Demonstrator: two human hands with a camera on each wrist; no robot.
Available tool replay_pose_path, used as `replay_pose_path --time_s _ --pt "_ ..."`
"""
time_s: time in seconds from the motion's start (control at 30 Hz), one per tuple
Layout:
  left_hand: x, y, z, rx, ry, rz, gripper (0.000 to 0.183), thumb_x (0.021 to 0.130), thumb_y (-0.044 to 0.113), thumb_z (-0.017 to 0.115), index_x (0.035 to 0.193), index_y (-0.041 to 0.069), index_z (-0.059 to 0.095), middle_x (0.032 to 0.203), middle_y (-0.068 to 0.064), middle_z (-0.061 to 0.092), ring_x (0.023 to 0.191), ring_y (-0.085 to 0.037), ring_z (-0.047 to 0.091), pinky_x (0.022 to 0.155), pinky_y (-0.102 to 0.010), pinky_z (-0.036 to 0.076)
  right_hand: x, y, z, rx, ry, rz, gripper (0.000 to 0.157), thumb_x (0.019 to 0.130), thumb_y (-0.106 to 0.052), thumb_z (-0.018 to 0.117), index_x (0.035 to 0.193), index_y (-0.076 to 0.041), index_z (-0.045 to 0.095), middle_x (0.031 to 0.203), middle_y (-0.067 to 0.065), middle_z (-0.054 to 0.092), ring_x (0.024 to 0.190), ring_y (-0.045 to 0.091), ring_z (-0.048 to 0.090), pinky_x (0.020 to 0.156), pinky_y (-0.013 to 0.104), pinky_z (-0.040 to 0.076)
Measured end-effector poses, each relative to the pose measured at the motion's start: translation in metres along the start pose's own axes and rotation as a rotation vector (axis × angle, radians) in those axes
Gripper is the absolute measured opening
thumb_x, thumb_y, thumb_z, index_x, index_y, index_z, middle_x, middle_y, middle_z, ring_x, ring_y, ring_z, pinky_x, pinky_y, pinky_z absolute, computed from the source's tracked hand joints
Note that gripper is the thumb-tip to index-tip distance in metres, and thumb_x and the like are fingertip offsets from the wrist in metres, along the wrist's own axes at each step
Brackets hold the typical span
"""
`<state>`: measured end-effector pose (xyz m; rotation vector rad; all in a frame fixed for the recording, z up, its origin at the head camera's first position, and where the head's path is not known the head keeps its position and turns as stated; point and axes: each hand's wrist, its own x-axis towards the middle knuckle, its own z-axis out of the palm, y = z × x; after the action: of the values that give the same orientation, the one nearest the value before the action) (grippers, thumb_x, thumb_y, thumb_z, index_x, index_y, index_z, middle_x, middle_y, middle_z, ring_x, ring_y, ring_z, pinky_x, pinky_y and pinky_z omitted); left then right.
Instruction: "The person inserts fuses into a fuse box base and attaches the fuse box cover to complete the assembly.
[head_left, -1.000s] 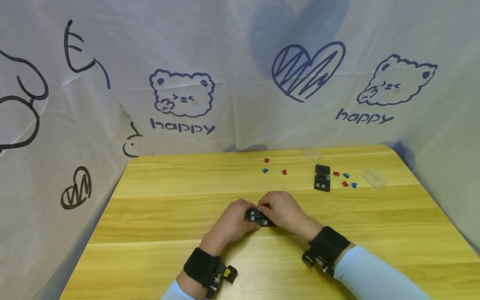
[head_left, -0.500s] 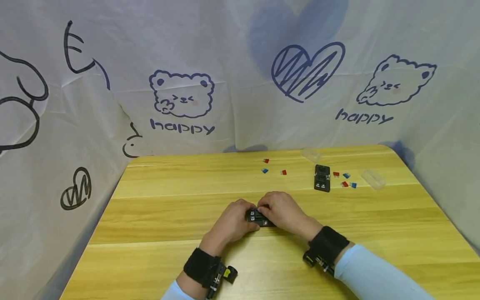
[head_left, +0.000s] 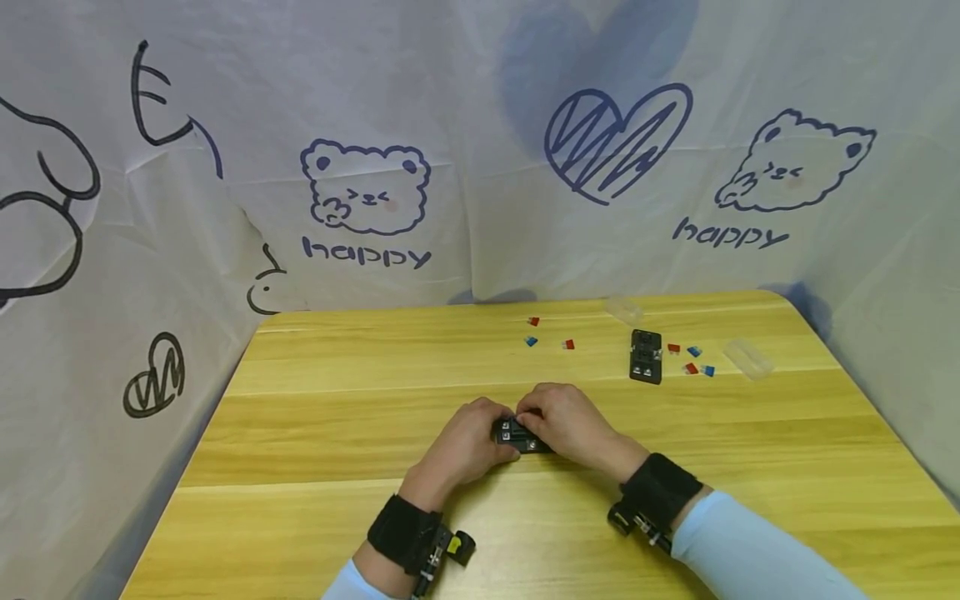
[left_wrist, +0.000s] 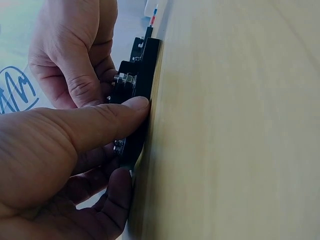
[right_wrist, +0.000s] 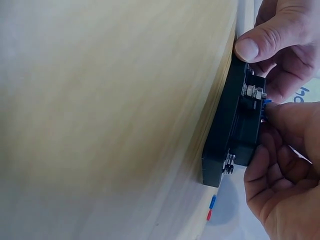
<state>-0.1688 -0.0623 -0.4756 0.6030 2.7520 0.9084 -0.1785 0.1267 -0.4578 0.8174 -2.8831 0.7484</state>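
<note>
In the head view my left hand (head_left: 467, 440) grips the left end of a black fuse block (head_left: 516, 442) that lies on the wooden table, thumb along its near side and fingers beyond it. From the right, my right hand (head_left: 567, 423) bends over the block's top. The right wrist view shows its thumb and finger pinching a blue blade fuse (right_wrist: 267, 107) right at the top of the block's raised middle. Metal screw terminals (right_wrist: 254, 92) stick up at the block's ends. Most of the fuse is hidden by the fingers.
Another black fuse block (head_left: 646, 357) lies at the back right. Beside it are several red and blue blade fuses (head_left: 691, 368) and two clear covers (head_left: 748, 358) (head_left: 624, 311). More loose fuses (head_left: 569, 344) lie behind my hands. White cloth (head_left: 480, 208) encloses the table.
</note>
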Motion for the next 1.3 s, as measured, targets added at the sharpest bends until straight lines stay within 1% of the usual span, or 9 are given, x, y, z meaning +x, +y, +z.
replay_pose_path --time_s 0.43,0.63,0.77,0.93,1.1,1.3 --pt "0.000 0.000 -0.002 0.000 -0.009 0.001 0.042 0.078 0.031 0.080 0.113 0.014 0.065 0.114 -0.004 0.060 0.102 -0.019 0.055 0.090 -0.038 0.048 0.002 0.000 0.000 0.017 -0.004 0.025 0.006 0.088 -0.021 0.069 0.091 -0.018 0.073 0.085 -0.006 0.066 0.076 0.009 0.057 0.070 0.031 0.050" --pt "0.000 0.000 -0.001 -0.002 -0.009 -0.004 0.042 0.078 0.031 0.080 0.113 0.014 0.065 0.114 -0.003 0.060 0.102 -0.019 0.055 0.090 -0.038 0.048 0.003 0.000 -0.002 0.057 -0.005 0.076 0.008 0.090 -0.024 0.067 0.092 -0.019 0.074 0.087 -0.005 0.067 0.077 0.009 0.058 0.071 0.031 0.050" --pt "0.000 0.000 -0.001 -0.001 -0.010 -0.001 0.044 0.078 0.031 0.080 0.116 0.013 0.065 0.116 -0.004 0.060 0.103 -0.019 0.054 0.091 -0.038 0.048 0.005 0.003 -0.007 0.086 0.011 0.101 0.009 0.091 -0.024 0.066 0.091 -0.019 0.073 0.087 -0.004 0.066 0.076 0.009 0.058 0.070 0.032 0.050" --pt "0.001 0.000 -0.001 0.001 -0.011 0.003 0.047 0.078 0.032 0.080 0.118 0.012 0.064 0.116 -0.004 0.060 0.101 -0.018 0.054 0.090 -0.037 0.048 0.012 0.013 -0.015 0.074 0.039 0.125 0.011 0.092 -0.025 0.065 0.092 -0.018 0.073 0.088 -0.003 0.067 0.076 0.010 0.059 0.069 0.034 0.051" --pt "0.001 0.000 -0.001 -0.001 -0.005 0.012 0.048 0.077 0.031 0.081 0.117 0.011 0.064 0.115 -0.004 0.060 0.097 -0.016 0.054 0.088 -0.036 0.048 0.022 0.027 -0.022 0.044 0.054 0.172 0.014 0.093 -0.025 0.064 0.094 -0.016 0.073 0.090 0.000 0.070 0.080 0.014 0.061 0.072 0.037 0.051" --pt "0.000 -0.001 -0.001 -0.008 -0.005 0.016 0.052 0.075 0.030 0.082 0.119 0.011 0.063 0.114 -0.005 0.059 0.095 -0.016 0.054 0.088 -0.035 0.048 0.041 0.046 -0.031 0.024 0.058 0.242 0.015 0.094 -0.022 0.061 0.093 -0.014 0.073 0.087 0.003 0.070 0.073 0.017 0.060 0.070 0.039 0.050"
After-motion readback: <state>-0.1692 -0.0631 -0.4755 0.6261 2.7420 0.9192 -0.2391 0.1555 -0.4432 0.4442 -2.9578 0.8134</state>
